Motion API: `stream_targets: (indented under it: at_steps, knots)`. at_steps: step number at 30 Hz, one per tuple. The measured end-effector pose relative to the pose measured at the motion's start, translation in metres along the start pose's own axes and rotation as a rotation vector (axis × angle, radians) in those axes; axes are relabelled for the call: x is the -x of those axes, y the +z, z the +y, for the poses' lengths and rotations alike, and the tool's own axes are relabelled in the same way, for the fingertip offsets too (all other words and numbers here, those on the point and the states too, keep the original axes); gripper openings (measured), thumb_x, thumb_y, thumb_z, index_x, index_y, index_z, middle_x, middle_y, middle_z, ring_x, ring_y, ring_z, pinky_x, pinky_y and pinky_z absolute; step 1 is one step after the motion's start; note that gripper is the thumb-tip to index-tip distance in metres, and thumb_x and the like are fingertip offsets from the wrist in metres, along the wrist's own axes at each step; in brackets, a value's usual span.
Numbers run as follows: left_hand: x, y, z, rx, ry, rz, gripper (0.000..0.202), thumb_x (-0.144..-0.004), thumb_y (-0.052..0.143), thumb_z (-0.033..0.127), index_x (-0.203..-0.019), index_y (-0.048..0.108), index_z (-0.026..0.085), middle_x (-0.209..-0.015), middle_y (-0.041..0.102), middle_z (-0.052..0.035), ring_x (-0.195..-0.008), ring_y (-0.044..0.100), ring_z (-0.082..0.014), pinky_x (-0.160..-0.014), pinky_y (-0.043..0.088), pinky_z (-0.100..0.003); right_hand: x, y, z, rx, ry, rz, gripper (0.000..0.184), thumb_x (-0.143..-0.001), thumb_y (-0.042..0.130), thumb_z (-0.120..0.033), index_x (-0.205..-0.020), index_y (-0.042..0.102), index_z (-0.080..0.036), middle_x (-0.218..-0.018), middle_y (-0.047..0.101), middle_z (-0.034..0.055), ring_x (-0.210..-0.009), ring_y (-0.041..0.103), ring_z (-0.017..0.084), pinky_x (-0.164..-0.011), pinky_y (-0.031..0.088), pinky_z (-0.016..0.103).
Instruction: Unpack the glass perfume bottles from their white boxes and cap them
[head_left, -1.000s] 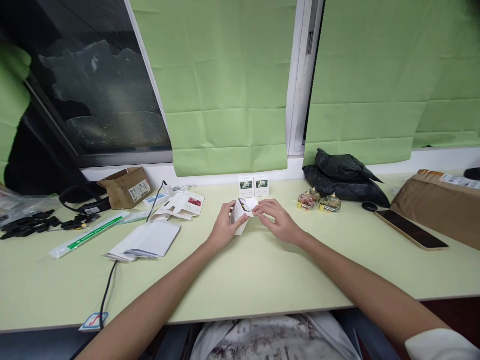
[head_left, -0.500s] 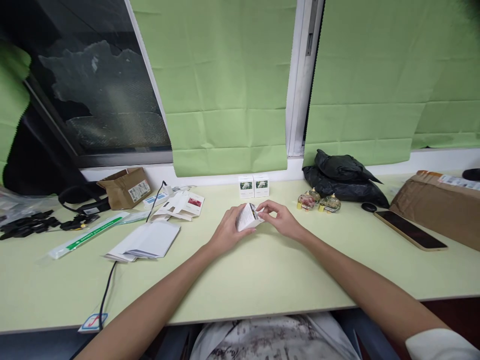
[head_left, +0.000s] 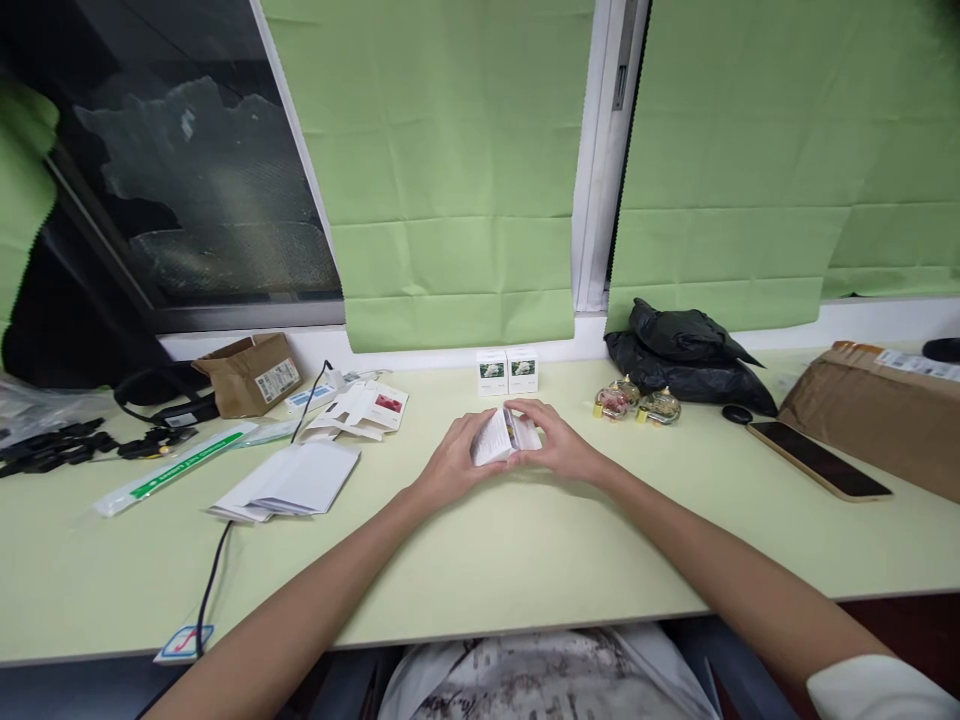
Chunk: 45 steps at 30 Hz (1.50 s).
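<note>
Between my two hands is a small white printed box (head_left: 491,440), tilted above the middle of the table. My left hand (head_left: 450,452) wraps its left side, thumb along the lower edge. On the other side, my right hand (head_left: 559,443) grips the box's right part, fingers on top and thumb below. A gap with a dark and yellowish spot shows between the printed face and the right part; what lies inside is too small to make out. Beyond the hands, two white boxes (head_left: 508,371) with flower pictures stand side by side against the wall.
At right are small ornate glass bottles (head_left: 660,406) with gold parts, black plastic bags (head_left: 682,360), a phone (head_left: 817,460) and a large brown parcel (head_left: 885,410). Flattened white cartons (head_left: 300,478), a cable (head_left: 214,585), a green-white packet (head_left: 176,468) and an open brown box (head_left: 251,375) lie left.
My right hand has gone from pinching at the box's top edge to gripping its right side from above and below. A white part now shows at the right, with a gap beside the printed face.
</note>
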<state>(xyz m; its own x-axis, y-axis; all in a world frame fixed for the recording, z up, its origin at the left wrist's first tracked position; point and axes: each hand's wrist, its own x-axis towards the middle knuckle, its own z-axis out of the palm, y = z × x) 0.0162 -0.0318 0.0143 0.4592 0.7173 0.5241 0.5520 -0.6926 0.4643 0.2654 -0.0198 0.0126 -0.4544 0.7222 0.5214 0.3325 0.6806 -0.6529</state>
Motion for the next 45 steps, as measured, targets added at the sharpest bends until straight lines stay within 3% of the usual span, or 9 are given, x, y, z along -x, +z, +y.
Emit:
stream_targets:
  at_steps: [6, 13, 17, 22, 27, 34, 37, 45]
  knots:
    - [-0.001, -0.004, 0.001, -0.008, 0.023, -0.067, 0.082, -0.086, 0.077, 0.058, -0.155, 0.042, 0.033, -0.141, 0.059, -0.0086, -0.13, 0.053, -0.0318, -0.106, 0.048, -0.046, 0.003, -0.003, -0.005, 0.054, 0.035, -0.032, 0.105, -0.074, 0.087, -0.06, -0.161, 0.036, -0.033, -0.153, 0.049, 0.0114, -0.145, 0.042, 0.033, -0.12, 0.036, 0.053]
    - [0.0, -0.003, -0.003, 0.045, -0.038, -0.138, 0.103, -0.074, 0.085, 0.065, -0.157, 0.037, 0.029, -0.151, 0.052, -0.0126, -0.14, 0.049, -0.0358, -0.113, 0.045, -0.05, 0.005, -0.004, -0.019, 0.181, 0.048, -0.063, 0.097, -0.078, 0.084, -0.051, -0.159, 0.036, -0.03, -0.139, 0.057, 0.0118, -0.136, 0.047, 0.033, -0.114, 0.042, 0.053]
    - [0.001, -0.003, -0.002, 0.05, -0.066, -0.185, 0.096, -0.075, 0.083, 0.066, -0.153, 0.043, 0.027, -0.15, 0.054, -0.0119, -0.138, 0.051, -0.0352, -0.11, 0.047, -0.049, 0.005, -0.004, -0.018, 0.192, 0.089, -0.061, 0.092, -0.079, 0.083, -0.048, -0.157, 0.038, -0.029, -0.136, 0.059, 0.0116, -0.135, 0.049, 0.031, -0.112, 0.043, 0.051]
    - [0.0, -0.004, -0.004, -0.009, -0.072, -0.15, 0.087, -0.077, 0.081, 0.065, -0.148, 0.048, 0.028, -0.142, 0.06, -0.0094, -0.132, 0.055, -0.0338, -0.106, 0.049, -0.048, 0.004, -0.009, -0.013, 0.085, 0.143, -0.081, 0.1, -0.076, 0.086, -0.055, -0.159, 0.035, -0.032, -0.144, 0.058, 0.0119, -0.139, 0.05, 0.033, -0.114, 0.042, 0.052]
    - [-0.001, -0.003, -0.012, -0.081, -0.05, -0.064, 0.082, -0.078, 0.081, 0.065, -0.145, 0.049, 0.029, -0.133, 0.063, -0.008, -0.126, 0.057, -0.0327, -0.103, 0.05, -0.047, 0.0, -0.004, 0.0, -0.108, 0.186, -0.007, 0.052, -0.102, 0.056, -0.048, -0.149, 0.044, -0.03, -0.142, 0.063, 0.0103, -0.132, 0.059, 0.024, -0.105, 0.049, 0.043]
    - [-0.002, -0.003, -0.013, -0.199, 0.051, -0.006, 0.079, -0.08, 0.081, 0.062, -0.144, 0.049, 0.029, -0.133, 0.063, -0.009, -0.123, 0.057, -0.033, -0.103, 0.047, -0.049, -0.002, 0.003, 0.005, 0.128, 0.119, 0.122, 0.022, -0.097, 0.064, -0.041, -0.109, 0.063, -0.022, -0.114, 0.066, 0.0057, -0.112, 0.058, 0.023, -0.1, 0.045, 0.04]
    - [-0.002, -0.003, -0.011, -0.235, 0.095, 0.011, 0.082, -0.08, 0.08, 0.063, -0.146, 0.047, 0.029, -0.135, 0.062, -0.0104, -0.125, 0.056, -0.0336, -0.105, 0.045, -0.05, -0.003, 0.0, -0.002, 0.182, 0.123, 0.092, 0.018, -0.098, 0.062, -0.039, -0.094, 0.065, -0.022, -0.102, 0.066, 0.0041, -0.105, 0.055, 0.023, -0.097, 0.043, 0.038]
    - [-0.001, -0.003, -0.009, -0.303, 0.116, 0.009, 0.088, -0.08, 0.075, 0.07, -0.151, 0.043, 0.029, -0.139, 0.06, -0.0133, -0.128, 0.055, -0.0358, -0.108, 0.042, -0.052, -0.004, 0.001, 0.003, 0.295, 0.248, 0.034, 0.013, -0.094, 0.056, -0.03, -0.086, 0.063, -0.022, -0.097, 0.068, 0.003, -0.1, 0.053, 0.024, -0.089, 0.041, 0.036]
